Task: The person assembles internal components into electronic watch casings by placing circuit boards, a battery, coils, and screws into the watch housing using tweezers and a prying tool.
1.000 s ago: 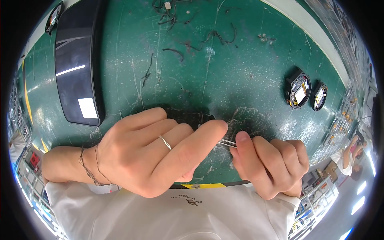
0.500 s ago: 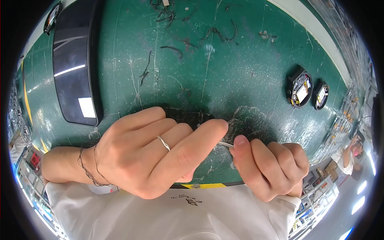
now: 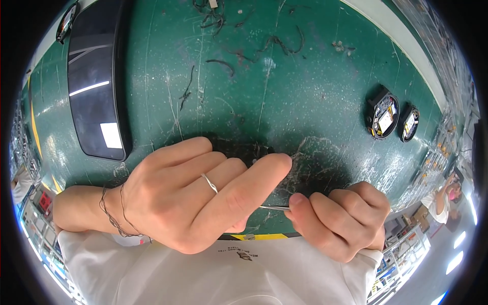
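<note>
My left hand (image 3: 203,198), with a ring and thin dark bracelets, is curled closed with its index finger stretched across the front. A small dark piece (image 3: 262,151) shows just past its knuckles; whatever the fingers grip underneath is hidden. To its right, my right hand (image 3: 343,218) is closed around thin silver tweezers (image 3: 276,207). Their tip points left and passes under the left index finger, so I cannot see what it touches. Both hands are low over the green work mat (image 3: 315,76), near its front edge.
Two round black watch-like casings (image 3: 385,119) with exposed innards lie at the right. A long, glossy black panel (image 3: 96,81) rests at the left, with another small round device (image 3: 66,23) beyond it. Dark wire scraps (image 3: 274,43) are scattered at the back.
My right hand has drawn slightly down towards me, and the tweezers have dropped lower, lying flatter beneath the left index finger. The left hand has hardly moved.
</note>
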`<state>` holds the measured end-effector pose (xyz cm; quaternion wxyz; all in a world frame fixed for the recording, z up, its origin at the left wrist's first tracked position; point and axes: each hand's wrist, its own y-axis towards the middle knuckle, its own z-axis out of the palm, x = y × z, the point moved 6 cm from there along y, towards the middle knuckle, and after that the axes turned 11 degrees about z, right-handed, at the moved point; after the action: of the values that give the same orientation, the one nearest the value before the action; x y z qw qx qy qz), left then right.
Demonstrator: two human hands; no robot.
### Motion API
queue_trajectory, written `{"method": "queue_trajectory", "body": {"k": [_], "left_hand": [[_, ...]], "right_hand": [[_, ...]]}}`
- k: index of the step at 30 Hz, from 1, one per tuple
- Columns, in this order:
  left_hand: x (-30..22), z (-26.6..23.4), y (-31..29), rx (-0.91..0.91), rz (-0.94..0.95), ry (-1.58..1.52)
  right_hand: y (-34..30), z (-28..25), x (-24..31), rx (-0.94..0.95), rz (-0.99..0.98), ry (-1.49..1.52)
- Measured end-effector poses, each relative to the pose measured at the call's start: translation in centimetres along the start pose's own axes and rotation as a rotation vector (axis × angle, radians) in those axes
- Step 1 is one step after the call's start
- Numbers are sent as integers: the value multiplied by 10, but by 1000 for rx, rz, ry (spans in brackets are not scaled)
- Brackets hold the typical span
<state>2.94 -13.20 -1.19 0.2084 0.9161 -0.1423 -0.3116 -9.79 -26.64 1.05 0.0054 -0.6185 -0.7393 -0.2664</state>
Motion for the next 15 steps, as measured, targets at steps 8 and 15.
{"method": "queue_trajectory", "body": {"k": [8,15], "left_hand": [[1,-1,1,18,-11,-9],[4,0,2,29,-70,-54]], "right_hand": [[6,-7,-11,-37,118,69],[4,-7,-37,-36,283,-28]]}}
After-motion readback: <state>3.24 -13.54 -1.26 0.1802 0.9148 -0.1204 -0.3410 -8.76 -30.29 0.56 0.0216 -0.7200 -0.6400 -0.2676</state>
